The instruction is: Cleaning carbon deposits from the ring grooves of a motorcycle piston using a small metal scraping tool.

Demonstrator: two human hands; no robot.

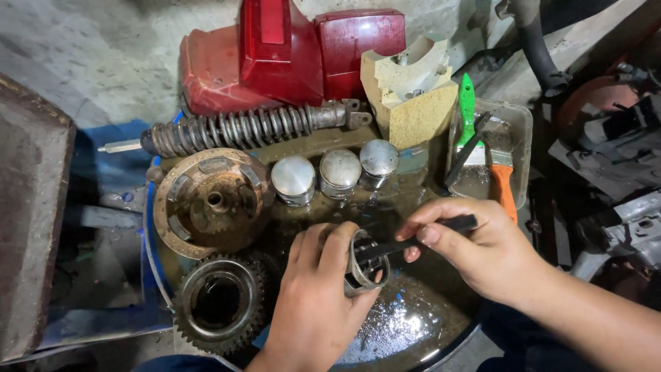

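1. Gear, toothed and oily, is seen at the near left of the drum top that serves as the bench; just beyond it lies a rusty clutch hub.
2. A coiled shock absorber is laid across the far edge, with dark red body panels behind it. No label or sign can be read on them.
3. Three pistons are stood crown-up in a row at the middle, just beside one another.
4. The left hand is wrapped around a fourth piston, held on its side above the wet drum top, open skirt turned to the right.
5. The right hand is pinched on a dark slim tool, thumb and fingers pressed together, its tip pushed into the piston's hollow.
6. The step in hand is judged to be scraping or cleaning inside the piston; the next stroke would call for a steady grip and a slow turn of the piston.
7. A pale foam block is set at the far right of centre.
8. A clear tray at the right holds an orange-handled brush and a green-handled tool; it is unlabelled.
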